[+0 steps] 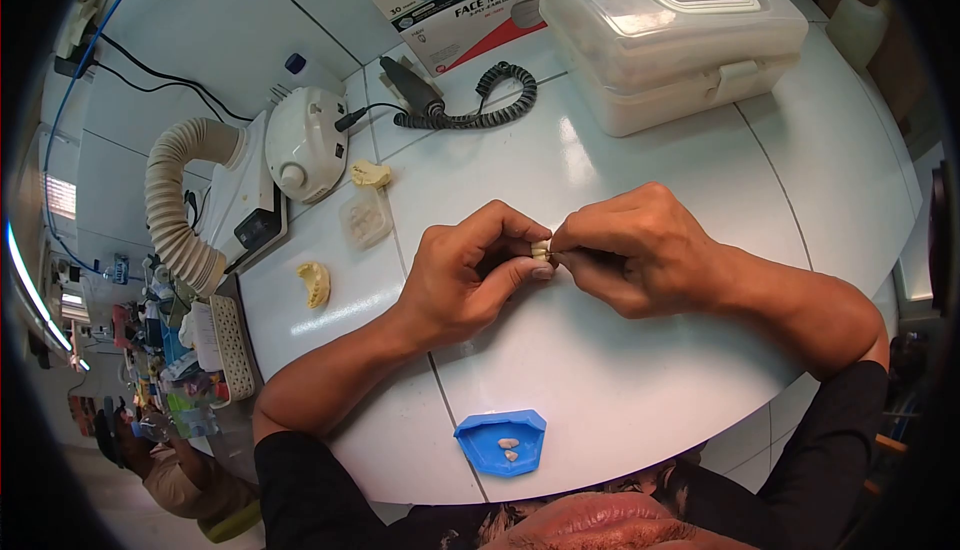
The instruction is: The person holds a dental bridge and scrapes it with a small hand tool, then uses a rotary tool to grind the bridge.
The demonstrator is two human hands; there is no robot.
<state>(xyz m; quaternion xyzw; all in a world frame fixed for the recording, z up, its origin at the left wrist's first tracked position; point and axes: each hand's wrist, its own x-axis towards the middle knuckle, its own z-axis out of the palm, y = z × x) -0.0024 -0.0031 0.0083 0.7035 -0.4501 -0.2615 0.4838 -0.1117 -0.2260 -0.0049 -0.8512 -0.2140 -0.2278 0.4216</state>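
Observation:
My left hand [462, 272] pinches a small cream-coloured dental piece with tooth shapes [540, 249] between thumb and index finger, above the white table. Against its right side, my right hand [645, 255] has its fingertips pressed together. A thin dark tip seems to show there, but the fingers hide most of whatever they grip. Nearer my body lies a blue tray [468, 433] with two small pale pieces [509, 445] in it. To the left of my left hand sits a yellow dental cast [314, 285]. Another cast [371, 174] is beside a clear plastic box [365, 220].
A white control unit [308, 145] and a ribbed hose [170, 170] stand at left. Behind my hands lies a handpiece [412, 87] with a coiled cord [510, 110]. Mask boxes [470, 30] and a translucent toolbox [670, 45] are farther back. Another person [190, 475] appears lower left.

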